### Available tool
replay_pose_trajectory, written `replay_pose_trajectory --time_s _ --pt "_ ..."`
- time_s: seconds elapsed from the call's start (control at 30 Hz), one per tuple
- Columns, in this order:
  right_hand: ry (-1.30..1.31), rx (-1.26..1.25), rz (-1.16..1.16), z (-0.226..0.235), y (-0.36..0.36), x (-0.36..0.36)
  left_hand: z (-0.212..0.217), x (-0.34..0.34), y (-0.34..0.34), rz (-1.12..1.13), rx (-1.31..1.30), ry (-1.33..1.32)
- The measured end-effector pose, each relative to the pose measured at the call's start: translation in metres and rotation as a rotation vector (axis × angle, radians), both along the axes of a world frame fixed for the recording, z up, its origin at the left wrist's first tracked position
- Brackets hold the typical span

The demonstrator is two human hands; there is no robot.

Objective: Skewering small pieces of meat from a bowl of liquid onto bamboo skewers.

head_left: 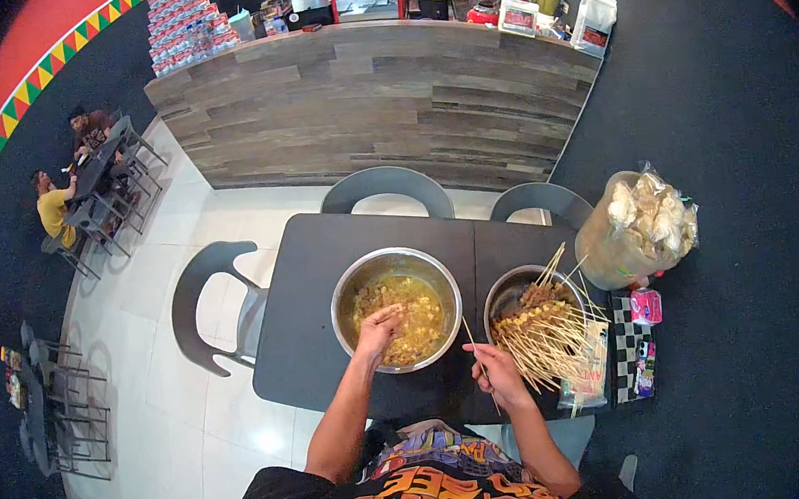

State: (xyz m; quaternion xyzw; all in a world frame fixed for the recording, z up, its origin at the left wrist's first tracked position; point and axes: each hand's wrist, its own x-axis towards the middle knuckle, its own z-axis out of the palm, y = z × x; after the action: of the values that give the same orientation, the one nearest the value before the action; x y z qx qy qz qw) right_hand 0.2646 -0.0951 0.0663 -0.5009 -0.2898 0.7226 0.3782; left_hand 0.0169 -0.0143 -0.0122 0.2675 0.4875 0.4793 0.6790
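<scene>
My left hand [381,331] is over a steel bowl [453,288] of small meat pieces in yellow marinade [422,320]. Its fingers are pressed together at the food, and what they hold, if anything, is too small to make out. A thin bamboo skewer [468,330] is gripped in my right hand [498,373], its upper end pointing up between the two bowls. Just right of that hand stands a second steel bowl [489,303]. Loaded meat skewers [550,339] fan out of it, their bare sticks over its near right rim.
Both bowls stand on a dark table [294,309]. Right of them are a large bag-topped tub [609,247], a pink can [646,307], a plastic packet [586,376] and a checkered mat [626,362]. Chairs [216,308] surround the table. Beyond is a wood-panelled counter [365,107]; people sit at far left.
</scene>
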Motion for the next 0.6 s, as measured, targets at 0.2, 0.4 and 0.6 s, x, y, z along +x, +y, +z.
replay_pose_trajectory --time_s 0.2,0.4,0.6 --pt "-0.013 -0.034 0.033 -0.009 -0.004 -0.024 -0.001 -0.009 -0.001 0.028 0.020 -0.343" --pt "-0.191 0.006 0.112 -0.021 0.001 -0.053 0.015 -0.005 -0.001 0.039 -0.017 -0.265" --pt "-0.411 0.303 0.125 -0.029 0.011 -0.075 0.013 -0.007 0.002 -0.019 -0.034 -0.330"
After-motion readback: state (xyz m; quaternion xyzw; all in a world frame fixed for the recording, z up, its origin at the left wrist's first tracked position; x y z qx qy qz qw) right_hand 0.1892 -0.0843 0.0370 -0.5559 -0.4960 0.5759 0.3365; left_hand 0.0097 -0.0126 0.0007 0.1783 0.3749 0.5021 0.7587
